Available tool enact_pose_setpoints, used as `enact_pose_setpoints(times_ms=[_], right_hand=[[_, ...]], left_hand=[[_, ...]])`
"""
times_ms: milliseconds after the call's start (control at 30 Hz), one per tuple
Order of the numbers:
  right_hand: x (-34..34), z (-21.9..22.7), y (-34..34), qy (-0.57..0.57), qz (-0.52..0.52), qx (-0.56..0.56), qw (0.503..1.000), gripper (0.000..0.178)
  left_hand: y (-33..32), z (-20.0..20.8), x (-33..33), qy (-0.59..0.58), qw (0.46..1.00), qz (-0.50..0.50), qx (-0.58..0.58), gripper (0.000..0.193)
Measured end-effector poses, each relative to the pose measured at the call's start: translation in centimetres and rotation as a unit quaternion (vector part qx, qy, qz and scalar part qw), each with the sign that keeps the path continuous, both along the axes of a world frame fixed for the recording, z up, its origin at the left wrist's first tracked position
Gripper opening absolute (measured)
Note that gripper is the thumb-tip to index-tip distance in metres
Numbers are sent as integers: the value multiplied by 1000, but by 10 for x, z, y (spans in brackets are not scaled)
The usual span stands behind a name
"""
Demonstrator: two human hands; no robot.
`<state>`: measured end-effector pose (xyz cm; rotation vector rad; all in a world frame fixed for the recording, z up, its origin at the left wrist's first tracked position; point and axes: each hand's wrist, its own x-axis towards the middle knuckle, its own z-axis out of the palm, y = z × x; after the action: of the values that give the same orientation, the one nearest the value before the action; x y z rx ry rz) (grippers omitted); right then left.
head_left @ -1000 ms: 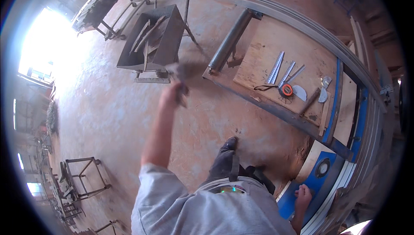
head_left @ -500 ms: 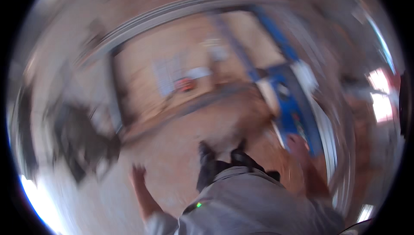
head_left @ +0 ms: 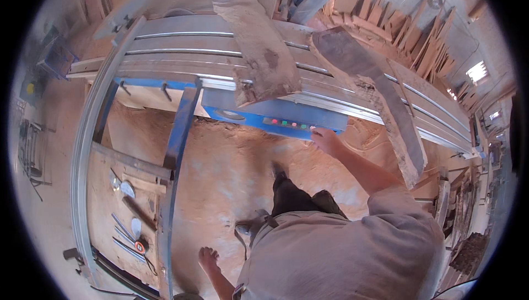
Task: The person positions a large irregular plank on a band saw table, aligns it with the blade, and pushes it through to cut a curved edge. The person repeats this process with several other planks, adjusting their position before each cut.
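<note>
My right hand (head_left: 327, 139) reaches forward to the blue control panel (head_left: 256, 125) of a sliding table saw. Its fingertips are at the right end of a row of coloured push buttons (head_left: 293, 124); whether they press one I cannot tell. The fingers are partly stretched out, with nothing seen in them. Low beside my body hangs my left hand (head_left: 209, 258), empty, its fingers loosely bent and apart. Above the panel, a rough-edged wooden slab (head_left: 264, 52) lies across the metal table (head_left: 193, 44). A second, darker slab (head_left: 380, 90) lies farther right, its near end jutting past the table's edge.
A metal side frame (head_left: 82, 134) with a blue crossbar (head_left: 182, 129) stands at my left. On a wooden board (head_left: 104, 201) within it lie a red-and-black tape measure (head_left: 141, 246) and metal strips. Sawdust covers the floor (head_left: 220, 190). Planks (head_left: 430, 52) lean at the far right.
My view has swung to the right, from the side frame toward the saw table, and is sharper now. My right hand remains at the blue panel; my left still hangs low.
</note>
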<state>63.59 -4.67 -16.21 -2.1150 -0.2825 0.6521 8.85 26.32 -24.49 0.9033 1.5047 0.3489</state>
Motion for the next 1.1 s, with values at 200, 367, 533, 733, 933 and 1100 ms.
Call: enact_pose_setpoints(times_ms=[200, 367, 533, 733, 933, 1100], right_hand=[[40, -21, -1, 27, -19, 105, 994, 22], [66, -19, -7, 75, -17, 103, 992, 27], [76, 12, -5, 115, -76, 113, 984, 31], [70, 7, -29, 105, -79, 86, 988, 35], [62, 0, -30, 149, -138, 99, 974, 33], [83, 1, -25, -8, -42, 53, 998, 31]], left_hand=[[17, 55, 234, -128, 984, -118, -26, 61], [-36, 92, 440, -253, 936, -210, -128, 53], [-58, 77, 540, -359, 888, -160, -238, 41], [-82, 62, 594, -404, 863, -106, -284, 29], [-97, 72, 612, -400, 877, -45, -261, 26], [-98, 72, 610, -386, 888, -41, -245, 23]])
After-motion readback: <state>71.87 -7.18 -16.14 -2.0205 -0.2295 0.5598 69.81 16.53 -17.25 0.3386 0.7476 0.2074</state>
